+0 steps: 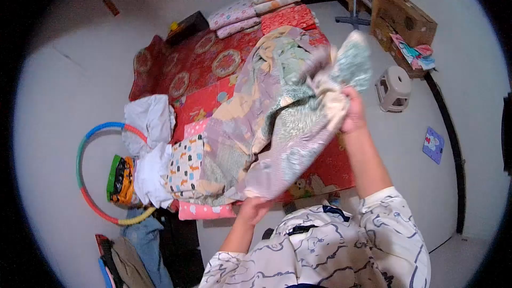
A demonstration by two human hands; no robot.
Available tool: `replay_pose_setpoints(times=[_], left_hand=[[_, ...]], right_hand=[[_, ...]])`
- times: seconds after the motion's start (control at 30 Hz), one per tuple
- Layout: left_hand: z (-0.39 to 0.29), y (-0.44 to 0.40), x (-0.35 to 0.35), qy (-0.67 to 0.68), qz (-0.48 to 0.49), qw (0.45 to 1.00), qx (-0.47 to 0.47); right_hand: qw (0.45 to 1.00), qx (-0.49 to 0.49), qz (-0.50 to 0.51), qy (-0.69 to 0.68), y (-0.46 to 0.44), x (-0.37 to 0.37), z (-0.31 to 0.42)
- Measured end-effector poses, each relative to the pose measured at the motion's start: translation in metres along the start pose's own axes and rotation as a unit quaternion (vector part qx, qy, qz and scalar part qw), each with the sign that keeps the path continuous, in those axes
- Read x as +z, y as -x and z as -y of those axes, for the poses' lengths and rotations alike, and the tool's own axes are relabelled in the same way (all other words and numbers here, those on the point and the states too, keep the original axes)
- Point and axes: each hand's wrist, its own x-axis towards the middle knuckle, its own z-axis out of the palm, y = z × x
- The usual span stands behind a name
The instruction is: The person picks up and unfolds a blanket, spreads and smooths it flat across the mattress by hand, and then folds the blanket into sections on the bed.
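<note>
A large patchwork cloth in pastel green, lilac and cream lies rumpled over the red patterned mat, its near part lifted in my hands. My right hand is closed round a bunched part of it, and a loose end stands up beyond the fingers, blurred by motion. Lower down, my left hand grips the cloth's near edge with the fingers closed. White fabric with small animal prints shows at the cloth's left end, over a pink dotted cushion.
Folded bedding is stacked at the mat's far edge. A multicoloured hoop and white cloths lie left. A stool, cardboard boxes and a purple booklet are on the right. Clothes hang at lower left.
</note>
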Motion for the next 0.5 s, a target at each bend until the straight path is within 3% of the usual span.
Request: replay_pose_setpoints(times=[0.03, 0.07, 0.1, 0.17, 0.23, 0.27, 0.3, 0.37, 0.4, 0.43, 0.47, 0.5], left_hand=[[0.012, -0.002, -0.005, -0.068, 0.015, 0.995, -0.069], [0.029, -0.006, -0.016, -0.058, 0.062, 0.988, -0.130], [0.034, -0.004, 0.008, -0.044, 0.041, 0.981, -0.185], [0.050, -0.014, 0.018, -0.147, 0.054, 0.961, -0.228], [0.057, -0.025, 0.014, -0.116, 0.054, 0.960, -0.248], [0.068, -0.030, 0.002, -0.068, -0.002, 0.972, -0.227], [0.071, -0.039, -0.016, -0.043, 0.009, 0.967, -0.250], [0.074, -0.060, -0.041, -0.119, -0.117, 0.939, -0.300], [0.104, -0.078, -0.100, -0.190, -0.193, 0.923, -0.272], [0.121, -0.091, -0.125, -0.311, -0.209, 0.916, -0.141], [0.136, -0.105, -0.148, -0.443, -0.243, 0.863, -0.018], [0.117, -0.107, -0.092, -0.560, -0.251, 0.777, 0.138]], right_hand=[[0.999, 0.009, 0.033, 0.007, 0.007, 0.008, 0.014], [0.998, -0.017, 0.053, 0.008, 0.023, 0.018, 0.023], [0.996, -0.043, 0.074, 0.011, 0.041, 0.024, 0.030], [0.985, -0.079, 0.155, 0.016, 0.074, 0.016, 0.041], [0.972, -0.205, 0.068, 0.089, 0.096, -0.010, 0.050], [0.978, -0.174, 0.083, 0.080, 0.107, -0.020, 0.057], [0.982, -0.145, 0.097, 0.070, 0.117, -0.030, 0.063], [0.986, -0.140, 0.050, 0.079, 0.133, -0.044, 0.073], [0.987, -0.134, 0.059, 0.059, 0.142, -0.037, 0.072], [0.987, -0.135, 0.055, 0.066, 0.147, -0.041, 0.074], [0.990, -0.128, 0.025, 0.053, 0.151, -0.048, 0.075], [0.992, -0.121, -0.005, 0.038, 0.154, -0.055, 0.076]])
